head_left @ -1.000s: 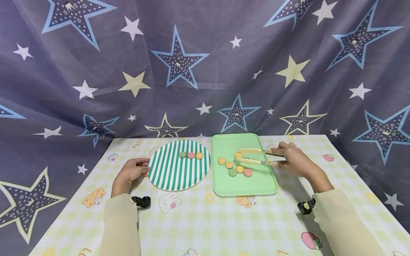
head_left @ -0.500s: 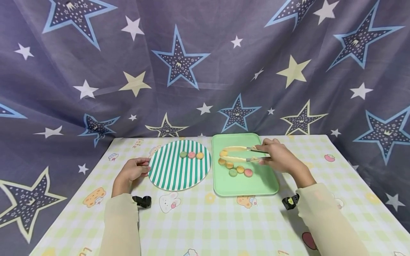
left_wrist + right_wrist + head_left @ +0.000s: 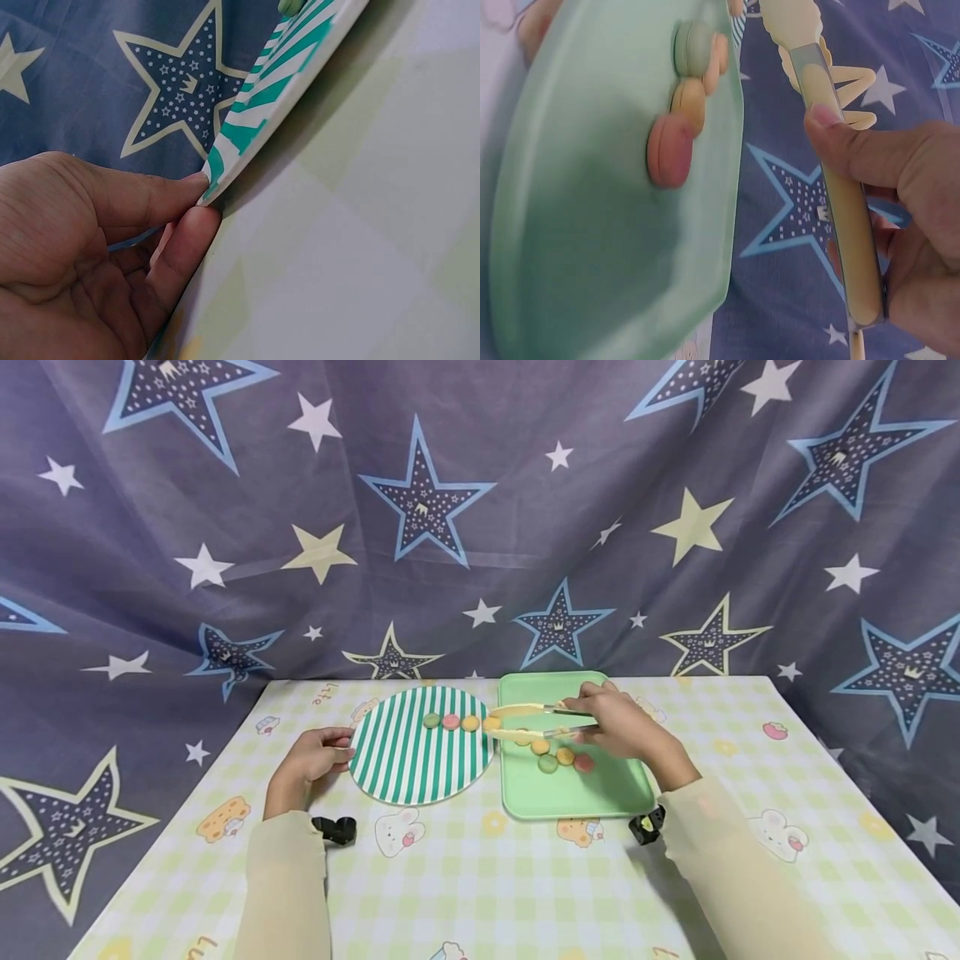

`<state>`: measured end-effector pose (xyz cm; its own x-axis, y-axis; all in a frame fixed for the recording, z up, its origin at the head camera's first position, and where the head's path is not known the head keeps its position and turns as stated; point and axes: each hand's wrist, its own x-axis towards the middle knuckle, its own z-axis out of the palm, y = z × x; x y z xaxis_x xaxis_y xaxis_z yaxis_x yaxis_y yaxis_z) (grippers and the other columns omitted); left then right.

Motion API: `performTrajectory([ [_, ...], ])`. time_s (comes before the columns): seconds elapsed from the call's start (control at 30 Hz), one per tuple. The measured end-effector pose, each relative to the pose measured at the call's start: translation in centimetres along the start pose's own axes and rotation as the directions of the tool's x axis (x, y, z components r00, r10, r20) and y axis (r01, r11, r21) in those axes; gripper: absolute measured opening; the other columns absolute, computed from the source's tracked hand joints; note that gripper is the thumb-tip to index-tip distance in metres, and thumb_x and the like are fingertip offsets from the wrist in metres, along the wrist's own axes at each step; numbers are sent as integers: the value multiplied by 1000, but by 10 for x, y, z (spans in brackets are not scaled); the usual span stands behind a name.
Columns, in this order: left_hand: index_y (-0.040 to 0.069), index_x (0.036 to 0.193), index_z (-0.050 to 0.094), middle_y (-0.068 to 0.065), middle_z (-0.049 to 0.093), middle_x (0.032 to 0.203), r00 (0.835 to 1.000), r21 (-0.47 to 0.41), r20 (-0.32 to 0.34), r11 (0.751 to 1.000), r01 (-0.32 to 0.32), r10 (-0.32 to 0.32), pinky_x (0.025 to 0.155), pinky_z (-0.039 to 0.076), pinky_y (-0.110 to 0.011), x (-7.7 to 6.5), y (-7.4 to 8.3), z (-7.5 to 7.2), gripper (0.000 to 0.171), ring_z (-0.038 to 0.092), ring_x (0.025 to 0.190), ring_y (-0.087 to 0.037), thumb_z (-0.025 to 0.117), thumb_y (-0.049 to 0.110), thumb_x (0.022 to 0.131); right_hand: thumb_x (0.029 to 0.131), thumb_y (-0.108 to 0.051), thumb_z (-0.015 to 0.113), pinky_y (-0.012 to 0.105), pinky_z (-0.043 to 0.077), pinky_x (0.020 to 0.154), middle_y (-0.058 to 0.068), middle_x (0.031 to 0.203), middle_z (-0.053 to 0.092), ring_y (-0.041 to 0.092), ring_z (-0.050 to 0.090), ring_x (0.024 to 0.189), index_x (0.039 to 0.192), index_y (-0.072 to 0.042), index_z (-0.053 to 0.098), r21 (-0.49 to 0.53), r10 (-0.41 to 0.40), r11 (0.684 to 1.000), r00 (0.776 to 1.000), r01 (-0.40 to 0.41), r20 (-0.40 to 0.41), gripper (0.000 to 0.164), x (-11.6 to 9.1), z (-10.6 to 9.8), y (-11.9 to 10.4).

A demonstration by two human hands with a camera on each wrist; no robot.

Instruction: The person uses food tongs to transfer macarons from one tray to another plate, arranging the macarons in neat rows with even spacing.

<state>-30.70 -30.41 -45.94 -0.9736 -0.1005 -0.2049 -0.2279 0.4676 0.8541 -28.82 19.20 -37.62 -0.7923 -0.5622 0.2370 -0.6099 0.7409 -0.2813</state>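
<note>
My left hand (image 3: 309, 762) pinches the left rim of a round green-and-white striped plate (image 3: 405, 764); thumb and finger meet at its edge (image 3: 214, 187) in the left wrist view. Three macarons lie in a row on the plate: green (image 3: 432, 721), pink (image 3: 451, 722) and yellow (image 3: 470, 723). With my right hand (image 3: 618, 722) I grip a pair of tongs (image 3: 847, 232) with cream tips. Between the tips is another yellow macaron (image 3: 492, 724), over the plate's right edge. Whether it touches the plate I cannot tell.
A light green rectangular tray (image 3: 577, 797) stands right of the plate, below the tongs. On it are several macarons, among them a pink one (image 3: 669, 150) and a green one (image 3: 693, 49). A checked cloth (image 3: 480, 893) covers the table; a starry curtain (image 3: 480, 635) hangs behind.
The right hand has moved left with the tongs, carrying the yellow macaron from over the tray to the plate's right edge. The left hand keeps its pinch on the plate.
</note>
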Motion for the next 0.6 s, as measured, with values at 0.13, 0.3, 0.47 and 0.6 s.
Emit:
performTrajectory([
  [0.13,-3,148,49,-23,53,134,1000,2,-1,1000,5,-5,77,61,-27,-1,2,0,50,65,95,-20,62,2,101,86,-15,84,33,34,67,-2,94,56,20,40,81,134,-6,69,-8,-7,1000,1000,7,20,52,8,4,-5],
  [0.3,-3,148,49,-23,53,133,1000,9,4,1000,3,-3,78,61,-27,-2,3,0,50,65,96,-20,62,2,101,87,-18,84,32,32,65,-2,94,54,20,37,79,135,-8,68,-16,3,1000,999,-3,53,51,16,9,-11],
  [0.47,-3,148,49,-21,53,131,1000,7,0,1000,1,-1,79,61,-27,-2,3,0,49,64,98,-21,62,2,101,87,-20,84,33,33,69,-3,96,54,22,38,82,138,-10,67,-15,33,999,996,-32,89,55,23,15,-15],
  [0.6,-4,148,49,-22,53,131,1000,7,5,1000,-2,2,78,61,-27,-1,2,0,49,64,96,-20,62,2,101,89,-21,82,36,32,72,-4,100,54,22,38,86,141,-12,64,-12,57,998,991,-56,122,56,27,20,-16],
])
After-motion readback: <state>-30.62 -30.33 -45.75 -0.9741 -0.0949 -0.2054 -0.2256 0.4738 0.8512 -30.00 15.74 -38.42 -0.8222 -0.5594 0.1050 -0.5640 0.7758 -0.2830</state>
